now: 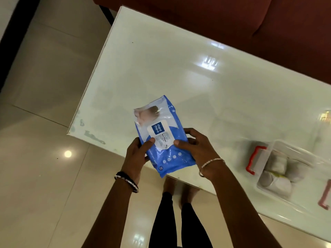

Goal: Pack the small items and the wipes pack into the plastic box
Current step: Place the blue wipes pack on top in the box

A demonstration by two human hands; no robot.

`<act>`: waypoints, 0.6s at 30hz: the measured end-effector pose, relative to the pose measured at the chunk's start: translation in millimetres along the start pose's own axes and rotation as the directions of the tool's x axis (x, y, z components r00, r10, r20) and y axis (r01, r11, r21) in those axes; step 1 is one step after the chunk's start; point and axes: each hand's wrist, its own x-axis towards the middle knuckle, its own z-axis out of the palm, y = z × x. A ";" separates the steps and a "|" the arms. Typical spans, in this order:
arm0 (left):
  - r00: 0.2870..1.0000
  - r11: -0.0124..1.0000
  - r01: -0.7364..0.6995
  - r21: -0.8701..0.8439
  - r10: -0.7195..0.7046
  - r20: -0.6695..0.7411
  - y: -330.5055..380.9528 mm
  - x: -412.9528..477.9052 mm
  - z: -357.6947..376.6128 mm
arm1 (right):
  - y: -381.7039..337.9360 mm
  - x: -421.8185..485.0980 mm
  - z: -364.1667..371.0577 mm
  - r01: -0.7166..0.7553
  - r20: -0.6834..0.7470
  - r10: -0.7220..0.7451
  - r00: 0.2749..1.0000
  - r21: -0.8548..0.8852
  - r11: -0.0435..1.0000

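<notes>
A blue and white wipes pack [162, 133] is held up over the near corner of the white glass table [179, 68]. My left hand [137, 154] grips its left edge, thumb on the label. My right hand [197, 149] grips its right edge. Far to the right on the table stands a clear plastic box [304, 158] with red latch handles [254, 159], open on top. Inside it lie several small whitish rolled items [276, 183], blurred.
A dark red sofa [232, 18] runs along the far side of the table. Glossy beige floor tiles [44, 122] lie to the left and below. My legs and feet [179, 212] stand at the table's near edge.
</notes>
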 end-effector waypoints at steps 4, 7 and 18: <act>0.993 1.000 0.017 0.018 -0.019 0.120 8.3 -13.3 25.6 | 7.5 -36.7 -39.5 0.007 0.016 -0.010 1.000 0.147 0.989; 0.984 0.999 -0.006 0.043 -0.002 0.178 20.1 -18.1 48.3 | 10.9 -59.8 -70.2 0.021 -0.012 -0.019 1.000 0.191 0.981; 0.948 0.982 -0.049 0.180 -0.011 0.318 18.7 -47.5 158.3 | 51.8 -139.7 -151.9 0.225 -0.246 -0.060 0.967 0.730 0.645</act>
